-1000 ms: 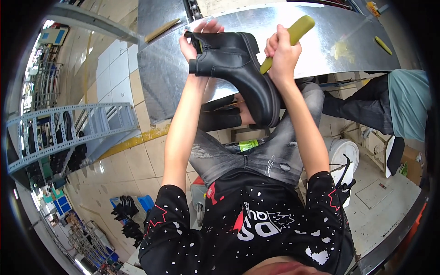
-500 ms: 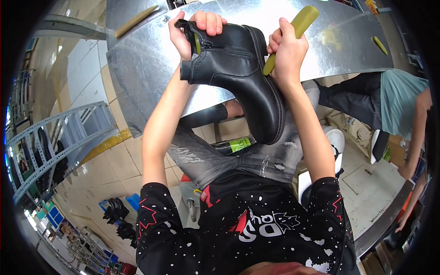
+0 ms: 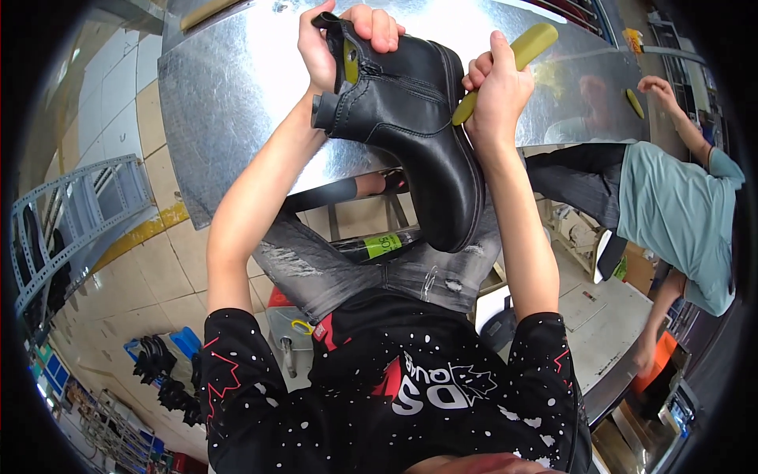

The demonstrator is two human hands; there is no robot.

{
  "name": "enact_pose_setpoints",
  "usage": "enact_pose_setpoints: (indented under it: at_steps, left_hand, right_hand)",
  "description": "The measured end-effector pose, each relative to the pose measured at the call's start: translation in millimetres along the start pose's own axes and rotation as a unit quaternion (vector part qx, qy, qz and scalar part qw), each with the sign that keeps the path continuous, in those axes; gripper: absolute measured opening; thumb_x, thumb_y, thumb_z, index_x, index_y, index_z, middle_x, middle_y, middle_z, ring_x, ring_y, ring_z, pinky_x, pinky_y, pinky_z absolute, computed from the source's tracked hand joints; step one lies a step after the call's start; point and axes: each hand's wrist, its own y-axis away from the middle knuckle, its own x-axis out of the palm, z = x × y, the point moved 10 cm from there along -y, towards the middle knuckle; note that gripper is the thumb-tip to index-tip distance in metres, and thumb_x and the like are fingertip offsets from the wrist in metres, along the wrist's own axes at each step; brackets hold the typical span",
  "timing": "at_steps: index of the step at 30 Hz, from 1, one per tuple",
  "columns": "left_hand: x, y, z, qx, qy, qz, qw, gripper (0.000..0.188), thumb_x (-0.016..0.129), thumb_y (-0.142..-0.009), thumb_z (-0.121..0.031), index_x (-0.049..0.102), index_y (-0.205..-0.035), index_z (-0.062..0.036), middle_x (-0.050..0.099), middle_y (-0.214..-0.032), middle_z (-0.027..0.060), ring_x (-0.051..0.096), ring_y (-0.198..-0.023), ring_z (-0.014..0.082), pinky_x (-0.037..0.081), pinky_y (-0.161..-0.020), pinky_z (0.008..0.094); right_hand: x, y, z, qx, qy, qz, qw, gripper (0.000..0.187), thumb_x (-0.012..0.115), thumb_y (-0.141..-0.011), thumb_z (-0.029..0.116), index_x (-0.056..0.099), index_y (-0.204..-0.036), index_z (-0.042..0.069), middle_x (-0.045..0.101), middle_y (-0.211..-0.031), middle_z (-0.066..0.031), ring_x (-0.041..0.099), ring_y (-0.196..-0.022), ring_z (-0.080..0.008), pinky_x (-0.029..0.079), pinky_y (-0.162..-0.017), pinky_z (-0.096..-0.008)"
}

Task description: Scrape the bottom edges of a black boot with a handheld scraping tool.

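A black ankle boot (image 3: 426, 130) with a side zip hangs over my lap, toe down and sole to the right. My left hand (image 3: 347, 39) is closed round its upper by the opening, thumb near the pull loop. An olive-yellow strip (image 3: 350, 59) shows inside the opening. In my right hand (image 3: 499, 99) is a flat olive-yellow stick (image 3: 534, 43) with rounded ends, wrapped by the fingers. Its lower end lies at the boot's sole edge; whether it touches cannot be made out.
Beyond the boot lies a shiny metal table (image 3: 229, 110). A wooden stick (image 3: 209, 12) is on its far left, a small olive piece (image 3: 634, 103) at its right end. At the right a person in a light green shirt (image 3: 671, 221) leans in. A grey metal rack (image 3: 83, 213) stands left.
My view has shifted, so the table and floor sit differently in it. The person at the right has come further in, one hand over the table's end. My grips look the same.
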Motion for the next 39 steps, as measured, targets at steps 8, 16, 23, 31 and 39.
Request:
enact_pose_setpoints:
  at_steps: [8, 16, 23, 31, 39]
  left_hand:
    - [-14, 5, 7, 0.053, 0.084, -0.027, 0.995, 0.058, 0.033, -0.102, -0.054, 0.048, -0.069, -0.0091, 0.052, -0.067, 0.0099, 0.052, -0.072, 0.0239, 0.041, -0.083, 0.0359]
    - [-10, 3, 6, 0.042, 0.092, -0.035, 0.994, 0.055, 0.033, -0.103, -0.049, 0.047, -0.067, -0.0088, 0.05, -0.064, 0.01, 0.051, -0.07, 0.0243, 0.041, -0.082, 0.0354]
    - [-12, 3, 6, 0.041, 0.088, -0.051, 0.994, 0.056, 0.032, -0.102, -0.05, 0.047, -0.066, -0.0094, 0.05, -0.063, 0.0102, 0.051, -0.069, 0.0244, 0.041, -0.081, 0.0364]
    - [-13, 2, 5, 0.033, 0.084, -0.053, 0.994, 0.058, 0.032, -0.1, -0.051, 0.047, -0.063, -0.0086, 0.05, -0.06, 0.0112, 0.051, -0.068, 0.0259, 0.041, -0.078, 0.0365]
    - [-11, 2, 8, 0.027, 0.109, -0.058, 0.992, 0.059, 0.033, -0.098, -0.051, 0.05, -0.064, -0.007, 0.052, -0.061, 0.012, 0.052, -0.068, 0.0264, 0.041, -0.078, 0.0366]
  right_hand:
    - [9, -7, 0, -0.008, 0.023, 0.006, 1.0, 0.024, 0.06, -0.1, 0.021, 0.045, -0.089, 0.006, 0.046, -0.061, -0.0001, 0.041, -0.046, -0.0081, 0.037, -0.043, -0.0264]
    - [15, -9, 5, -0.018, 0.058, 0.011, 0.998, 0.028, 0.061, -0.1, 0.022, 0.04, -0.087, 0.009, 0.04, -0.064, 0.0025, 0.042, -0.054, -0.0085, 0.038, -0.052, -0.0268]
    - [14, -24, 1, -0.041, 0.058, 0.016, 0.997, 0.028, 0.062, -0.099, 0.022, 0.041, -0.087, 0.008, 0.041, -0.063, 0.0015, 0.042, -0.05, -0.0096, 0.038, -0.048, -0.0274]
    - [20, -37, 0, -0.059, 0.056, 0.019, 0.996, 0.028, 0.062, -0.098, 0.022, 0.042, -0.087, 0.007, 0.043, -0.062, 0.0004, 0.044, -0.049, -0.0101, 0.039, -0.047, -0.0273]
    - [24, -51, 5, -0.089, 0.072, -0.001, 0.993, 0.026, 0.063, -0.098, 0.021, 0.045, -0.093, 0.003, 0.047, -0.063, -0.0024, 0.046, -0.049, -0.0118, 0.041, -0.045, -0.0291]
